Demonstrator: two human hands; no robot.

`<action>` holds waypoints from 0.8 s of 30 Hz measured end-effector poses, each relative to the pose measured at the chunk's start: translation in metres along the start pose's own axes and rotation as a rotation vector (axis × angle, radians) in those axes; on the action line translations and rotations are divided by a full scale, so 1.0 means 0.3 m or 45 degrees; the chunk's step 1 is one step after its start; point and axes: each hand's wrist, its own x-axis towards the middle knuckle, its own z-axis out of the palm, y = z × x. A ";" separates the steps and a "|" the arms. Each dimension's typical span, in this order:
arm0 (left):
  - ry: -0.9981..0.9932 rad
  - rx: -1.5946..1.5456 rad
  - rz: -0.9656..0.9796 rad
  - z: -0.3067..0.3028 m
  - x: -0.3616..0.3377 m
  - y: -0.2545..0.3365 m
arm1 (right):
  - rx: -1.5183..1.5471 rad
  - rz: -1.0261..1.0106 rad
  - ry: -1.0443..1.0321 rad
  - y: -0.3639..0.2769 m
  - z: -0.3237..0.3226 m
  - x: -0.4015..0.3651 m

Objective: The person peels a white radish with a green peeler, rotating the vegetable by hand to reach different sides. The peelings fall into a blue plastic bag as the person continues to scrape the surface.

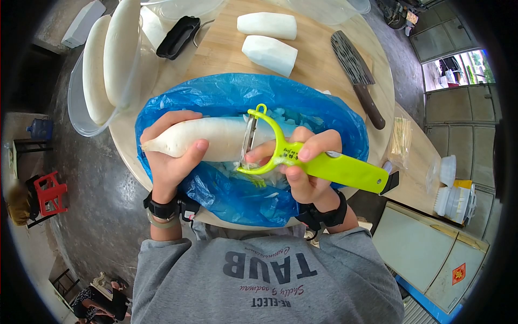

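Note:
A long white daikon radish point(208, 141) lies sideways above a blue plastic bag point(216, 197). Its tapered left end rests in my left hand point(164, 148), fingers wrapped round it with the thumb along the near side. My right hand point(307, 162) grips a lime-green peeler point(342, 170), whose metal blade crosses the radish near its middle. Pale peelings point(280, 116) lie in the bag, partly hidden under the radish and my right hand. The radish's right end is hidden behind the peeler and fingers.
Two peeled radish pieces point(268, 54) lie on a wooden cutting board point(216, 59). A knife point(356, 75) with a brown handle lies at the right. Whole radishes point(120, 54) stand in a clear tub point(75, 108) at the left, beside a black tray point(178, 36). Skewers point(400, 136) are at the far right.

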 end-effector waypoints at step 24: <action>-0.002 0.003 -0.009 0.001 0.002 0.010 | -0.381 -0.014 0.126 -0.017 -0.039 -0.032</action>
